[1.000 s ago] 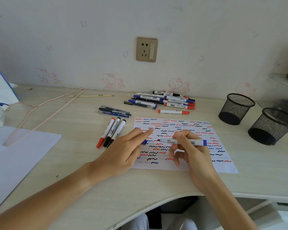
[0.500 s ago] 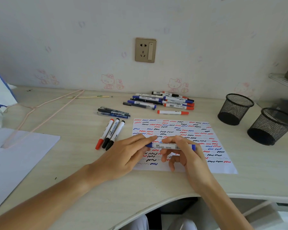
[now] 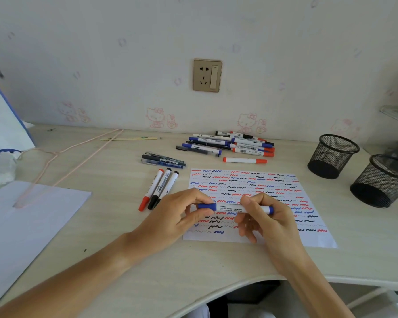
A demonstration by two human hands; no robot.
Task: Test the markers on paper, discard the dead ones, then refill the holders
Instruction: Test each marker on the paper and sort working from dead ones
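Head view: blue cap now back on the blue marker (image 3: 236, 208), left hand (image 3: 179, 216) pinching cap, right hand (image 3: 269, 220) gripping barrel.

**Camera setup: single head view**

One wide-angle camera, worn on the head, looks forward and down across the desk (image 3: 216, 267) toward the wall at 12 o'clock. Close range: both forearms enter from the bottom edge at 6 o'clock and the hands sit near frame centre. The desk's near rim curves across the bottom; straight edges bow outward. No second view to overlap.
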